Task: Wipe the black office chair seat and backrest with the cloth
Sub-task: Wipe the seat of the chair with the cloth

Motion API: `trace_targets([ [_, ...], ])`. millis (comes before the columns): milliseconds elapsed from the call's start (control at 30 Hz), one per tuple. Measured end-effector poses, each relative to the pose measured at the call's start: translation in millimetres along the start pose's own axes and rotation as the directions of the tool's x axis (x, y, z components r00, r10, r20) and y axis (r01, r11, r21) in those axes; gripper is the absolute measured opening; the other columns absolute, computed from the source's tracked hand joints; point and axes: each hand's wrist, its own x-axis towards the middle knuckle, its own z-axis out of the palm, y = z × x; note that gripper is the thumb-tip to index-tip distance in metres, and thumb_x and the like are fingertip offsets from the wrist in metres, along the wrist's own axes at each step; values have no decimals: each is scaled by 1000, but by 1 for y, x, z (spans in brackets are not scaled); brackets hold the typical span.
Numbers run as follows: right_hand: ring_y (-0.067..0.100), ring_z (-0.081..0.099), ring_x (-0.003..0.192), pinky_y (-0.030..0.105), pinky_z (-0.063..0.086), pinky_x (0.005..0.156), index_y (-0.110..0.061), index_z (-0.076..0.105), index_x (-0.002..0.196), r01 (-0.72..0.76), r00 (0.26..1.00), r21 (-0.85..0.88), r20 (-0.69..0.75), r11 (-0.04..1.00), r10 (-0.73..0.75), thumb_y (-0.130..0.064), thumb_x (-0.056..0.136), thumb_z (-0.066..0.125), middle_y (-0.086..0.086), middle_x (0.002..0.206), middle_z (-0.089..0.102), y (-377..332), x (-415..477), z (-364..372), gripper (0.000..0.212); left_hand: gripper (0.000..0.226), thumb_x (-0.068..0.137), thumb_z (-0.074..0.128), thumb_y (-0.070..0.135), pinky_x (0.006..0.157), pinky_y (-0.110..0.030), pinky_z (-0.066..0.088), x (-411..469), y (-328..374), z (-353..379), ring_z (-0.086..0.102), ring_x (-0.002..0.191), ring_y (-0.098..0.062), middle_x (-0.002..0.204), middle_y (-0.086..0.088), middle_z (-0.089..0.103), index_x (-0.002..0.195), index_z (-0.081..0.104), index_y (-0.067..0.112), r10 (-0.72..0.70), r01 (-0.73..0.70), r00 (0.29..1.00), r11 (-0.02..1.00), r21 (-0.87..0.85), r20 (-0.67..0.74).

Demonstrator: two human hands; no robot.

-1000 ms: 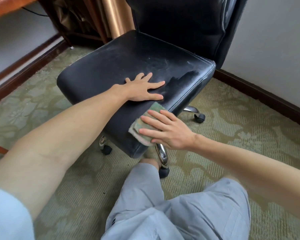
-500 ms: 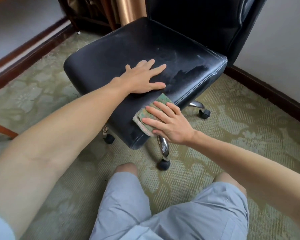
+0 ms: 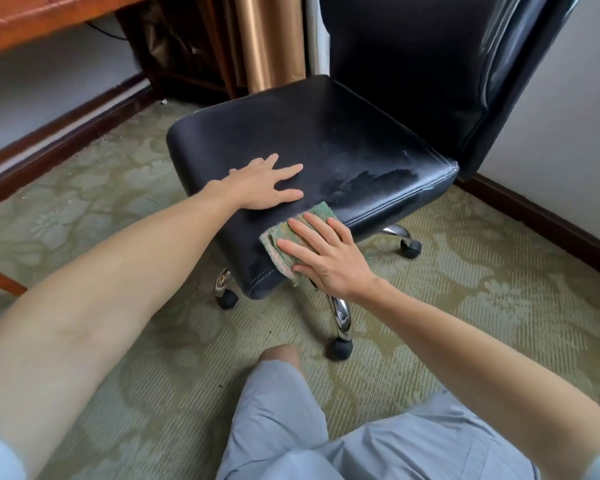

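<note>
Barely shifting: right hand [image 3: 329,258], fingers flat, is pressing cloth [image 3: 278,244] against seat [image 3: 326,133] near edge; left hand [image 3: 264,187], spread flat, is bracing seat top. Seat-wiping is proceeding, next likely calling for strokes across dusty top, then backrest [image 3: 413,57].

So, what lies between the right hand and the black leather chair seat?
A folded green cloth, pressed onto the seat's front edge; head view.

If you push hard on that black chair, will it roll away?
Probably a little: the chair stands on small caster wheels, so a sideways shove would likely move it. The carpet looks textured, which should slow the rolling. The left hand lies flat on the seat, likely steadying it while the right hand presses the cloth.
</note>
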Motion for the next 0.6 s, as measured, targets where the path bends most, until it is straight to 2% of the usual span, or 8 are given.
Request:
trace_targets([
  [200,32,29,142,46,20,113,-34,39,146,-59,998,-19,2,998,59,-39,102,35,3,153,36,-29,6,0,44,62,91,29,74,113,-65,5,0,-17,10,-8,150,-22,165,0,-1,148,12,57,15,-15,1000,1000,17,28],
  [333,36,26,143,49,20,112,-37,38,145,91,996,-28,19,995,-91,-23,94,46,2,155,32,-63,17,4,53,63,92,30,73,113,-67,7,-1,-23,8,-8,150,-22,165,0,-3,149,11,56,30,-30,999,999,14,36],
  [400,36,26,143,48,20,112,-38,37,145,164,985,-52,56,985,-161,-22,92,44,2,156,31,-72,27,5,56,62,92,31,72,113,-67,7,-1,-28,8,-8,150,-21,165,1,-2,149,12,55,31,-31,999,999,10,32],
  [500,36,26,143,48,17,113,-39,34,146,200,975,-66,111,978,-192,-25,91,36,4,157,29,-72,36,5,57,61,93,32,71,113,-65,7,-2,-32,9,-8,150,-19,165,3,-2,148,13,56,41,-41,999,999,-1,25],
  [600,33,25,144,47,19,114,-39,27,149,179,980,-71,105,981,-172,-22,90,51,6,157,27,-59,37,5,66,60,93,33,71,114,-63,6,0,-36,7,-8,150,-18,165,4,-2,148,14,57,45,-45,999,999,-9,30],
])
